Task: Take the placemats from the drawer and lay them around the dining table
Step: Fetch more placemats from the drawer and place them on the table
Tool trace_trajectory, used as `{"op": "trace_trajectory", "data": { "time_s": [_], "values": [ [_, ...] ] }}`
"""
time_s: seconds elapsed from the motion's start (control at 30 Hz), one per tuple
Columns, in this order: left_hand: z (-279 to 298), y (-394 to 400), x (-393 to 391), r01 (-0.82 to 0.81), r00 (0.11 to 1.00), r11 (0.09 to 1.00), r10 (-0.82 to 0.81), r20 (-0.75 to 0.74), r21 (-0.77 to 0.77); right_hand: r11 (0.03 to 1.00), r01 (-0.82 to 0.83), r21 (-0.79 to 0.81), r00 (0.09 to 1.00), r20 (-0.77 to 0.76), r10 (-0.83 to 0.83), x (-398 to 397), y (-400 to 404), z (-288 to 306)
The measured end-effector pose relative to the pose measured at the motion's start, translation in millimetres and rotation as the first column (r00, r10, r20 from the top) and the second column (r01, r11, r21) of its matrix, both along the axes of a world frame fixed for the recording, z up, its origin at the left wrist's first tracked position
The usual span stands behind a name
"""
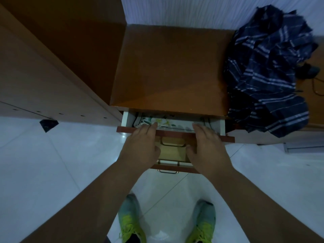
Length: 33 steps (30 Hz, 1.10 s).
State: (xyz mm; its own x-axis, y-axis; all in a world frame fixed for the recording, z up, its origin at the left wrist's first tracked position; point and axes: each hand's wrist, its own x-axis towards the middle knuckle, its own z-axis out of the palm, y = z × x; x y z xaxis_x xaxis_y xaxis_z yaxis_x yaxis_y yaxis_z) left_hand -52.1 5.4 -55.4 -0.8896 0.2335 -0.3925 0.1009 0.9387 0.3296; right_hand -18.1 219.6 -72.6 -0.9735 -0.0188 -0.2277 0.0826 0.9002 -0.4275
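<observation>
The top drawer (226, 137) of a brown wooden cabinet stands partly pulled out. Inside lie placemats (173, 122) with a pale floral print and a dark border, mostly hidden under the cabinet top. My left hand (142, 146) reaches over the drawer's front edge, fingertips touching the left part of the top placemat. My right hand (208, 149) reaches in beside it, fingers resting at the right part of the mat. Both hands have fingers extended, and I see no closed grip on the mat.
The cabinet top (171, 67) is bare wood; a dark blue striped cloth (270, 71) is heaped at its right end. A taller wooden unit (43, 58) stands to the left. Lower drawers with metal handles (172, 143) sit below. White tiled floor (52, 155) and my shoes (130, 218) are beneath.
</observation>
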Motion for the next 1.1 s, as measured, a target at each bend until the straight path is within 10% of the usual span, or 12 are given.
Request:
{"op": "trace_trajectory", "data": {
  "time_s": [1.1],
  "values": [
    [-15.0, -18.4, 55.1, 0.121, 0.992, 0.992, -0.122, 0.03, 0.026, 0.994, 0.01, 0.113, 0.995, 0.101, -0.021, 56.8, -13.9, -16.4]
  ]
}}
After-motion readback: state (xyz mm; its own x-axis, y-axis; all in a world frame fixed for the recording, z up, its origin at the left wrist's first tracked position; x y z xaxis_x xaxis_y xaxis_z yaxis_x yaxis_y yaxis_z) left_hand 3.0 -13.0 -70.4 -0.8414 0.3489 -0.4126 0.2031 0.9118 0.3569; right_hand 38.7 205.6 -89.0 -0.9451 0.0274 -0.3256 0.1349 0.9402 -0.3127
